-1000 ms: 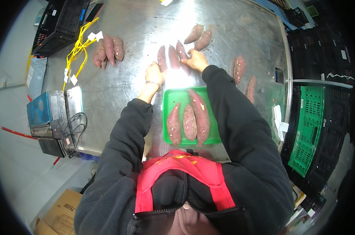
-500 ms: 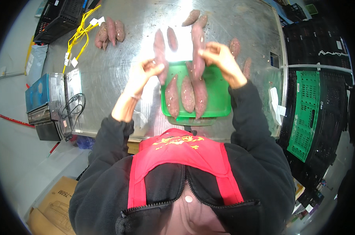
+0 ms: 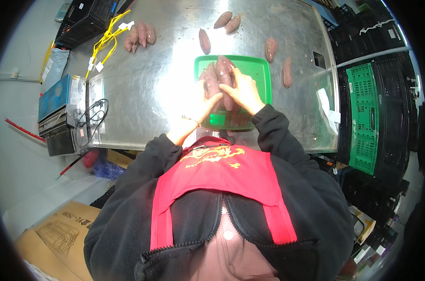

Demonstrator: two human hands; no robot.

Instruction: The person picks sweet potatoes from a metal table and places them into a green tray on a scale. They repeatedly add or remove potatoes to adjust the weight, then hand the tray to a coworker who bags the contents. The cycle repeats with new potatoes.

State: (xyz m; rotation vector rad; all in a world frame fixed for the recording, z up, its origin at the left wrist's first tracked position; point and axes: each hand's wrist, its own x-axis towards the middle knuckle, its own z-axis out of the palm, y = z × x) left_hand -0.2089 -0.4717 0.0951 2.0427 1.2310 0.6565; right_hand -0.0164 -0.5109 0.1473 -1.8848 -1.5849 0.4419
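Brought closer together, two sweet potatoes [image 3: 213, 79] are held mid-frame over the green tray [image 3: 264, 75], long axes running up-frame. Yellow cables [image 3: 105, 38] are seen upper left; one each is clasped by the left hand [image 3: 204, 107] and right hand [image 3: 245, 91]; loose potatoes [image 3: 271, 49] are spread upper right.

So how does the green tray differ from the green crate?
The tray looks smooth and solid-walled, while the crate is full of openings. The tray sits on the table; the crate is beyond its right edge, near black crates. Both are green.
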